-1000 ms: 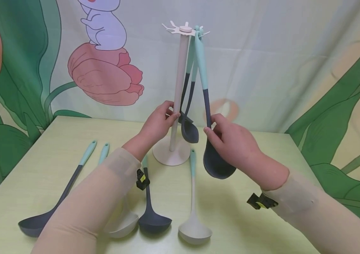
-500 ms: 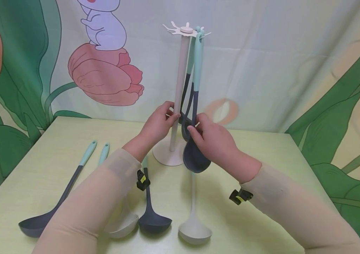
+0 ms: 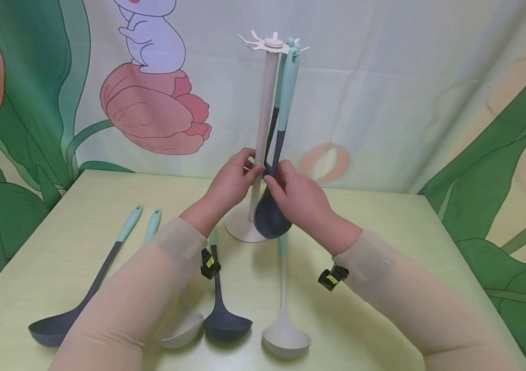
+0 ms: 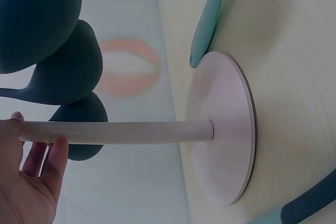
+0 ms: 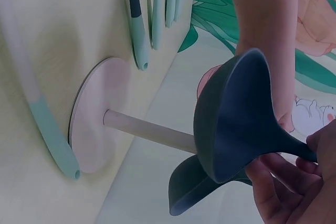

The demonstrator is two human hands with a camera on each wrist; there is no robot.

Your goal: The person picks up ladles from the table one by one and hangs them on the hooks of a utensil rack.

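My left hand (image 3: 232,178) grips the pole of a pale pink utensil stand (image 3: 267,103), partway up. Thumb and fingers of my right hand (image 3: 302,198) pinch the dark shaft of a ladle (image 3: 272,219) just above its bowl. Its mint handle reaches up to the hooks at the top right of the stand, tilted slightly; whether the hole sits fully on a hook is too small to tell. Behind it other dark utensils with mint handles hang, mostly hidden. In the left wrist view several dark bowls (image 4: 79,72) overlap beside the pole.
On the table (image 3: 365,309) lie a dark ladle (image 3: 54,327) at left, a light grey ladle (image 3: 184,327) partly under my left sleeve, a smaller dark ladle (image 3: 226,323) and a light grey ladle (image 3: 286,335). A printed curtain (image 3: 383,103) hangs behind.
My right hand has moved left with the ladle's bowl, bringing it close to the pole and in front of the hanging utensils. The left hand stays on the pole.
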